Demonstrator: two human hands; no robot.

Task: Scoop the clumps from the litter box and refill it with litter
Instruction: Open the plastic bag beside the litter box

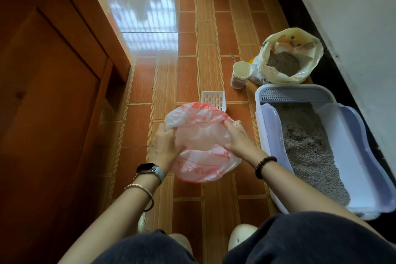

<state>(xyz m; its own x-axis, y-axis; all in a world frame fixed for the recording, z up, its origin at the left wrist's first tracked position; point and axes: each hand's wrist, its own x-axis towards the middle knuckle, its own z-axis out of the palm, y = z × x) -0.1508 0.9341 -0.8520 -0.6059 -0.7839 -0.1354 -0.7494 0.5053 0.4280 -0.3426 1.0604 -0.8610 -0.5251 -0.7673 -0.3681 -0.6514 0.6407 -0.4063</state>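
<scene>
Litter box [271, 133] sits on the floor just to the right of both hands, its long axis running roughly away from the person, so the right hand [237, 137] is nearer. That hand and the left hand [165, 146] each grip an edge of a thin red-printed plastic bag [201, 135], holding its mouth apart. The white scoop [214, 99] lies just beyond the bag, straight ahead, probably the next reach.

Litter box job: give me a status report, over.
Left hand and right hand grip thin red-printed plastic bag, spreading its mouth. White slotted plastic scoop lies untouched behind it. Pale lilac plastic litter box unobstructed.
</scene>
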